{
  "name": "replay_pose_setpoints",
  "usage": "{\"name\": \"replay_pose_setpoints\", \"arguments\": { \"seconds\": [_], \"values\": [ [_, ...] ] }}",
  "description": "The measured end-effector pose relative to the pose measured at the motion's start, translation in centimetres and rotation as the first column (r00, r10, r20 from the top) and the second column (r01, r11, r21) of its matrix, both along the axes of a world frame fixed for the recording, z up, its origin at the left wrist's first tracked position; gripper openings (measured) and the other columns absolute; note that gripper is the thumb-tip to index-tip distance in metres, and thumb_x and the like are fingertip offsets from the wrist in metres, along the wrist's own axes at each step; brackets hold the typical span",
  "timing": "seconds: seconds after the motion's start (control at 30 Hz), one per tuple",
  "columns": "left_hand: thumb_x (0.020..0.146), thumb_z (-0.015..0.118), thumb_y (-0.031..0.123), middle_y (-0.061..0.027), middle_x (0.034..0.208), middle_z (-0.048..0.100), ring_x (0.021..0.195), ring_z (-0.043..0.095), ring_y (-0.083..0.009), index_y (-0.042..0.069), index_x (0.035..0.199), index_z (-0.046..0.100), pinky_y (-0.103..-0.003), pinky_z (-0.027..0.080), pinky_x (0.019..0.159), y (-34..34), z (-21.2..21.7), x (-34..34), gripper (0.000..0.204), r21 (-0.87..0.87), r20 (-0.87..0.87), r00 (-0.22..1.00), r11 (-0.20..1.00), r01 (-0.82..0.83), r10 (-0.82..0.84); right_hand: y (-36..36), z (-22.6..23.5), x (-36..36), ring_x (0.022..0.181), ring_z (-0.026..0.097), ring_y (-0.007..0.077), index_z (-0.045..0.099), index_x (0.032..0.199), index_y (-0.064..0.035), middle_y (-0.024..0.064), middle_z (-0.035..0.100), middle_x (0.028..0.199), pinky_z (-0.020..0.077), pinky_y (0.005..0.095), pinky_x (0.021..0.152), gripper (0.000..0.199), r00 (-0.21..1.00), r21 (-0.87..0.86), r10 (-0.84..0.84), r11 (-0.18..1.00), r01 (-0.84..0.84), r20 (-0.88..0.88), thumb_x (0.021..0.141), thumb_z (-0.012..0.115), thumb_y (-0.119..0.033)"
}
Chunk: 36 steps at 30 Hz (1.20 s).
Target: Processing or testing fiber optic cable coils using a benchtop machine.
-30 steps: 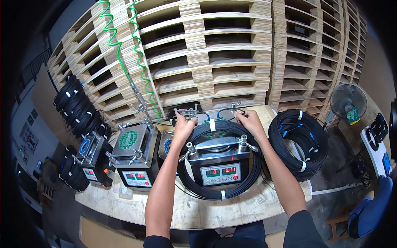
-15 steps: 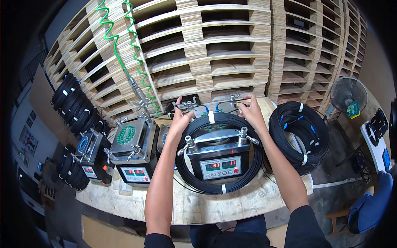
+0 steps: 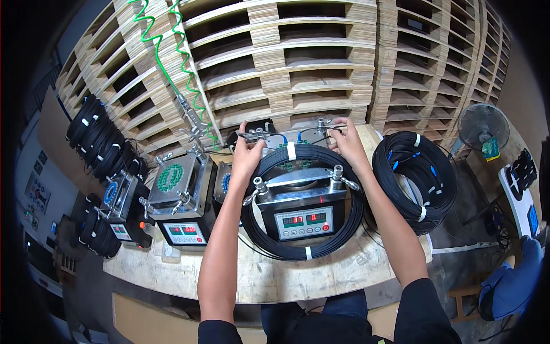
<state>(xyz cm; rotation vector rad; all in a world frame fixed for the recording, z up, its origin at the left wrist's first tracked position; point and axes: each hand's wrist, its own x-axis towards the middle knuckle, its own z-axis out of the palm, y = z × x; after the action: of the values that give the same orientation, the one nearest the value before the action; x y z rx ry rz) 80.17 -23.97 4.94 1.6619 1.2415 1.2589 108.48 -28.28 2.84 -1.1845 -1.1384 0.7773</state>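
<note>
A dark polishing machine with a metal top and a lit red digital display stands in front of me. A coil of black cable, tied with white bands, rings its front. My left hand has thumb and forefinger at the dark lever of the back left clamp. Over at the back right clamp, my right hand pinches a similar lever. Between the hands, blue and green connectors sit on the machine's plate, partly hidden by the coil. The two front clamps are untouched.
To the left stand a second polisher and a smaller one. Black cable coils are piled beyond them. A large coil lies right, near a fan. Wooden pallets rise behind; a person's blue sleeve shows at right.
The view has shifted slightly. The right-hand readout on the display has changed. Both hands stay at the back clamps, with their fingers slightly moved around the levers.
</note>
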Motion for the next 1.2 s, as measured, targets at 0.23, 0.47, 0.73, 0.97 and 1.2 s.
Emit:
{"name": "replay_pose_setpoints", "arguments": {
  "seconds": [0.23,0.47,0.73,0.97,1.2],
  "values": [
    [0.086,0.067,0.015,-0.0113,0.094,0.068,0.082,0.063,-0.0168,0.005,0.160,0.016,-0.029,0.050,0.079,-0.4,0.7,0.1,0.090,-0.074,0.034,0.999,0.997,0.030,-0.028,-0.4,0.5,-0.5,0.060,0.065,0.0158,0.050,0.127,-0.0047,0.0119,0.062,0.092,0.0520,0.0279,0.053,0.041,0.999,0.090,-0.029,0.996,0.025,0.044,0.089,0.065,-0.010],
    [0.084,0.066,0.013,-0.0077,0.091,0.063,0.077,0.057,-0.0140,-0.001,0.156,0.020,-0.028,0.047,0.071,0.9,-0.3,0.1,0.086,-0.067,0.080,0.995,0.996,0.061,-0.055,-0.3,0.1,0.1,0.065,0.061,0.0112,0.050,0.128,-0.0096,0.0126,0.067,0.100,0.0501,0.0236,0.057,0.036,0.991,0.065,-0.002,0.998,-0.007,0.135,0.093,0.062,-0.008],
    [0.079,0.069,0.017,-0.0070,0.095,0.059,0.082,0.058,-0.0158,-0.002,0.156,0.025,-0.028,0.050,0.078,1.5,-1.4,-0.5,0.090,0.002,-0.007,0.999,0.999,-0.033,0.033,-0.5,0.2,-0.3,0.075,0.064,0.0115,0.048,0.132,-0.0097,0.0117,0.065,0.107,0.0492,0.0217,0.061,0.038,0.993,0.062,0.115,0.992,-0.114,-0.008,0.095,0.057,-0.008],
    [0.084,0.066,0.013,-0.0079,0.095,0.061,0.076,0.059,-0.0155,-0.003,0.154,0.024,-0.030,0.051,0.075,1.1,0.0,0.1,0.083,-0.052,0.057,0.998,0.998,0.037,-0.034,-0.1,0.3,0.3,0.067,0.062,0.0128,0.054,0.125,-0.0053,0.0100,0.062,0.091,0.0495,0.0268,0.058,0.038,0.996,0.114,0.001,0.993,-0.012,0.092,0.090,0.065,-0.013],
    [0.082,0.064,0.010,-0.0081,0.089,0.063,0.079,0.061,-0.0182,-0.005,0.152,0.027,-0.030,0.051,0.078,1.5,-1.1,0.1,0.081,-0.032,0.047,0.998,0.999,-0.027,0.029,-0.2,-0.3,0.5,0.067,0.058,0.0107,0.053,0.128,-0.0073,0.0104,0.066,0.094,0.0464,0.0248,0.060,0.040,0.987,0.127,0.035,0.990,-0.055,0.154,0.090,0.064,-0.010]
  ]
}}
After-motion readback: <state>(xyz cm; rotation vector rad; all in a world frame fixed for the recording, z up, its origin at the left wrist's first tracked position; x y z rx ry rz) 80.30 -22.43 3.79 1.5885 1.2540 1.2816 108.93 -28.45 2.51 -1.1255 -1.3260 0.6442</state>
